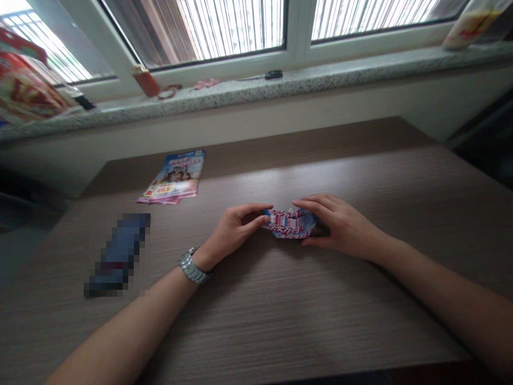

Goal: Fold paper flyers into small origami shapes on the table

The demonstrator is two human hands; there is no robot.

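Bare forearms (160, 310) reach from the near left and near right across a brown, wood-grained table (320, 315), a linked metal watch (194, 266) circling the left wrist. At the table's middle, the left hand (230, 230) pinches the left end of a small, creased printed paper (289, 223), its layers patterned in red, white and blue. The right hand (340, 224) arches wider around the right end, fingertips at the far edge and thumb at the near one; whether it grips cannot be told. To the left lies a dark, pixelated oblong (120, 254), with glossy, slightly fanned leaflets (176, 176) beyond it. Dark-handled scissors (273, 75) rest on the far speckled stone sill (320, 80), beneath white-framed windows (298, 32).
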